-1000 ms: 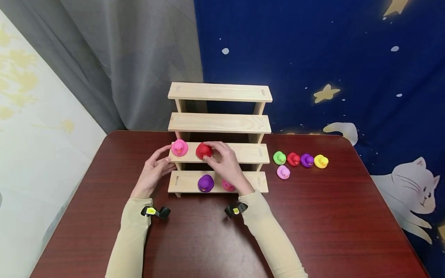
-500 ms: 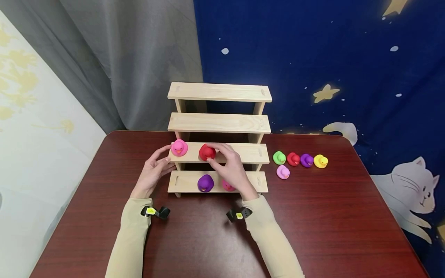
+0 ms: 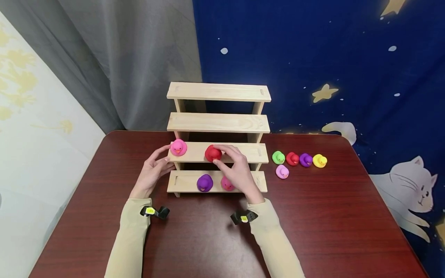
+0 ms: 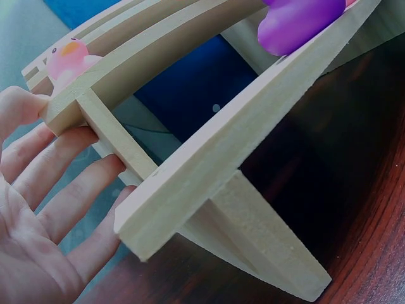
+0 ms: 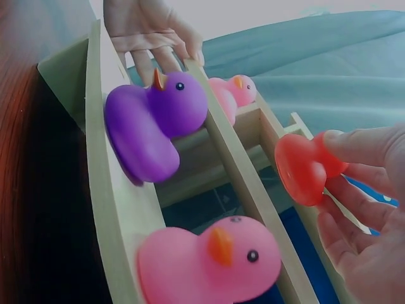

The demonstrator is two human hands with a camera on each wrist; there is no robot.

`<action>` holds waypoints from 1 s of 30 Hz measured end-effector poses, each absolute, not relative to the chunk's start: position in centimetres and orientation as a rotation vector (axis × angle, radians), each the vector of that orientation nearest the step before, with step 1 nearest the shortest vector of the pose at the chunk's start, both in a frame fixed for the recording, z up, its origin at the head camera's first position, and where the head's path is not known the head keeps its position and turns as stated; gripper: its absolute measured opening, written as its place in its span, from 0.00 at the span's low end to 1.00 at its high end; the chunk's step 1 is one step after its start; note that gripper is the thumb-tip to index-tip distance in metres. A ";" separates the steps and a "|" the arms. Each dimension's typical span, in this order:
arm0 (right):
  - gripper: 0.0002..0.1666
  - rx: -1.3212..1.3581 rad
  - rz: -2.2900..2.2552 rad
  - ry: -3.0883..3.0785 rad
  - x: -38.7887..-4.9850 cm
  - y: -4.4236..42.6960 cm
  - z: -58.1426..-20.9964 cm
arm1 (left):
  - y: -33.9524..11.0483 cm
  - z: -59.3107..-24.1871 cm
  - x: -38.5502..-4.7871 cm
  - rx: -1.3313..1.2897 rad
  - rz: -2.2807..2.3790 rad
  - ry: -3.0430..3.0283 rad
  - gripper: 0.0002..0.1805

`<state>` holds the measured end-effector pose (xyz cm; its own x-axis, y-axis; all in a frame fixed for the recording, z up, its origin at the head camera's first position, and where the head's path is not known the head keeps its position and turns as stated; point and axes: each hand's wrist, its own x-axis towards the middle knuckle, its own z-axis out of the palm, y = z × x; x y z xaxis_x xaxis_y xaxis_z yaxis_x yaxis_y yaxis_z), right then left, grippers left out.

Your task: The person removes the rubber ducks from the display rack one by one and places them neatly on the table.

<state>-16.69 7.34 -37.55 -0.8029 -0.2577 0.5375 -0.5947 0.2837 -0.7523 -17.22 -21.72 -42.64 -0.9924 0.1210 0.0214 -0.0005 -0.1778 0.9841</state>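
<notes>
My right hand (image 3: 238,168) pinches a red rubber duck (image 3: 213,153) between thumb and fingers at the second step from the bottom of a wooden stepped shelf (image 3: 219,123). In the right wrist view the duck's underside faces the camera; whether it touches the board I cannot tell. On that step's left end sits a pink duck (image 3: 179,147). My left hand (image 3: 151,173) holds the step's left end, thumb on the board and fingers against the side support. On the bottom step stand a purple duck (image 3: 205,183) and another pink duck (image 3: 227,183), partly covered by my right hand in the head view.
Right of the shelf, on the dark red table (image 3: 333,216), lie a green duck (image 3: 278,157), a red duck (image 3: 292,158), a purple duck (image 3: 306,160), a yellow duck (image 3: 320,160) and a light pink duck (image 3: 282,172). Curtains hang behind.
My right hand has shifted right along the second step, carrying the red duck away from the pink one. My left hand has stayed at the shelf's end.
</notes>
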 end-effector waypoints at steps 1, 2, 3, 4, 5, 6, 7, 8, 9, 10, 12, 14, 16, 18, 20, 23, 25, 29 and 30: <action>0.22 0.768 1.534 -2.246 -16.6 7.5 -37.6 | -21.7 -42.6 -17.2 0.144 2.346 1.962 0.24; 0.22 0.762 1.539 -2.247 -16.6 7.6 -37.6 | -21.7 -42.6 -17.2 0.145 2.346 1.961 0.24; 0.22 0.759 1.543 -2.246 -16.5 7.7 -37.6 | -21.7 -42.6 -17.2 0.144 2.346 1.962 0.24; 0.22 0.756 1.548 -2.245 -16.5 7.8 -37.6 | -21.7 -42.6 -17.2 0.144 2.344 1.965 0.24; 0.22 0.754 1.550 -2.243 -16.5 7.9 -37.7 | -21.7 -42.6 -17.2 0.143 2.342 1.969 0.24; 0.22 0.752 1.548 -2.243 -16.4 8.0 -37.7 | -21.7 -42.6 -17.2 0.143 2.341 1.970 0.24; 0.23 0.750 1.548 -2.244 -16.4 8.1 -37.7 | -21.7 -42.6 -17.2 0.143 2.341 1.972 0.24; 0.23 0.749 1.548 -2.244 -16.3 8.1 -37.7 | -21.7 -42.6 -17.2 0.145 2.341 1.972 0.24; 0.23 0.746 1.547 -2.246 -16.3 8.2 -37.6 | -21.7 -42.6 -17.2 0.147 2.344 1.969 0.24; 0.23 0.740 1.548 -2.250 -16.2 8.2 -37.4 | -21.8 -42.6 -17.2 0.147 2.344 1.969 0.24; 0.23 0.723 1.549 -2.263 -15.7 8.3 -36.7 | -21.8 -42.7 -17.2 0.151 2.349 1.963 0.24; 0.22 0.700 1.552 -2.276 -15.2 8.4 -35.8 | -21.7 -42.7 -17.2 0.156 2.347 1.961 0.24; 0.21 0.673 1.553 -2.296 -14.6 8.5 -34.8 | -21.7 -42.7 -17.2 0.154 2.345 1.963 0.24; 0.21 0.651 1.551 -2.306 -14.2 8.7 -34.1 | -21.8 -42.7 -17.2 0.154 2.344 1.962 0.24; 0.21 0.633 1.554 -2.312 -14.0 8.9 -33.9 | -21.8 -42.7 -17.2 0.154 2.342 1.963 0.24; 0.21 0.615 1.544 -2.312 -13.9 9.3 -33.9 | -21.8 -42.7 -17.2 0.153 2.343 1.965 0.24; 0.21 0.601 1.543 -2.306 -13.9 9.6 -33.9 | -21.8 -42.7 -17.2 0.155 2.343 1.965 0.24; 0.22 0.586 1.535 -2.278 -13.9 10.3 -34.1 | -21.8 -42.7 -17.2 0.158 2.348 1.960 0.24; 0.21 0.583 1.535 -2.272 -13.9 10.5 -34.2 | -21.7 -42.7 -17.2 0.159 2.349 1.959 0.24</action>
